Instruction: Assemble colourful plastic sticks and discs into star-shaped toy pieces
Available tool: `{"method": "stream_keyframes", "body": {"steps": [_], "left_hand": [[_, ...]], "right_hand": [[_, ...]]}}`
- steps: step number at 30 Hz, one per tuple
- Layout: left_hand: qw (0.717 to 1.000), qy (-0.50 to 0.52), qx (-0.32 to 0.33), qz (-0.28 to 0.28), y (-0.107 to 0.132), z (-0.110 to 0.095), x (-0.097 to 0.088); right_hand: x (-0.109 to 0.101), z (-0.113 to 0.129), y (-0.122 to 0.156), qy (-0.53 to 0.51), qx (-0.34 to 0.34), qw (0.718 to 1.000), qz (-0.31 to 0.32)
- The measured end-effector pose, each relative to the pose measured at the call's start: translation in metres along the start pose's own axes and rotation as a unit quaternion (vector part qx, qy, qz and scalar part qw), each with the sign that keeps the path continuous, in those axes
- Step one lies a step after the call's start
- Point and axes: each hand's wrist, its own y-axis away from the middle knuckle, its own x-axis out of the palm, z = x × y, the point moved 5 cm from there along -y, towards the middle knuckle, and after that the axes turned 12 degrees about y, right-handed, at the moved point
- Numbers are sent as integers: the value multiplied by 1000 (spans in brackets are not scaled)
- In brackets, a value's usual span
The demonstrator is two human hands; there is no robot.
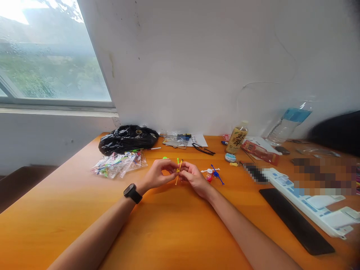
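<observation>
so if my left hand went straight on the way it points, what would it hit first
Probably the yellow stick piece that the left hand pinches, then the right hand just behind it.

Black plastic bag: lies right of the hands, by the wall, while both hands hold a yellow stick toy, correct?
No: the head view shows the black plastic bag left of them, by the wall. Left hand and right hand hold the yellow stick toy.

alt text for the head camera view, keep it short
A left hand and a right hand pinch a small yellow plastic piece between them over an orange wooden table. Clear packets of coloured pieces and a black plastic bag lie on the left, blue and white pieces and a drink bottle on the right.
</observation>
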Motion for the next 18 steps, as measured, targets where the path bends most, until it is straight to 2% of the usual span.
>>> {"method": "stream_keyframes", "body": {"steps": [7, 13, 18], "left_hand": [[999, -32, -2, 12, 0, -2, 2], [1000, -14, -13, 9, 0, 1, 1], [1000, -10, -17, 21, -1, -6, 3]], "right_hand": [[1, -2, -1, 14, -1, 1000, 11], [-1, 0, 1, 11, 5, 1000, 6], [-1, -1, 1, 4, 10, 1000, 12]]}}
